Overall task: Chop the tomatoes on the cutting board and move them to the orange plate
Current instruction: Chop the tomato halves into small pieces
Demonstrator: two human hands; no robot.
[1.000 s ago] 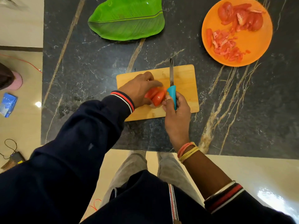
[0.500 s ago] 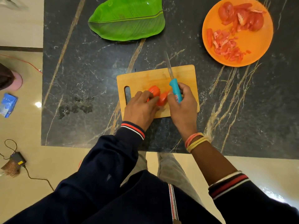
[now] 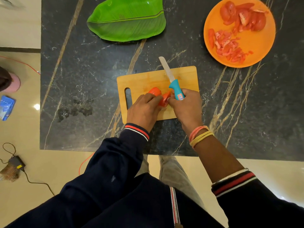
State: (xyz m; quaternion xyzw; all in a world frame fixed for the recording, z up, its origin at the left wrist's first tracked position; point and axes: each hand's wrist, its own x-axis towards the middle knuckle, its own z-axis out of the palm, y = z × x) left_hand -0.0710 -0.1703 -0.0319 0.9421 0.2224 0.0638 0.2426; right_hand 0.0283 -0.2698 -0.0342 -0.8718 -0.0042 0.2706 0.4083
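Note:
A wooden cutting board (image 3: 148,79) lies on the dark marble table. Two red tomato pieces sit on it: one (image 3: 155,91) beyond my left fingers, one (image 3: 165,99) between my two hands. My left hand (image 3: 144,109) rests on the board with its fingertips on the nearer piece. My right hand (image 3: 187,106) grips a teal-handled knife (image 3: 176,89); its blade points up and left, past the board's far edge. The orange plate (image 3: 259,45) at the far right carries tomato slices and chopped tomato (image 3: 230,46).
A green leaf-shaped plate (image 3: 128,20) lies at the far middle of the table (image 3: 82,79). The table's near edge runs just behind my wrists. On the floor at left are a blue packet (image 3: 6,107) and a cabled adapter (image 3: 16,163).
My left arm has swung from the left side down to the near edge of the board. The handle slot is now uncovered. The knife blade has tilted leftward, and the tomato pieces have separated.

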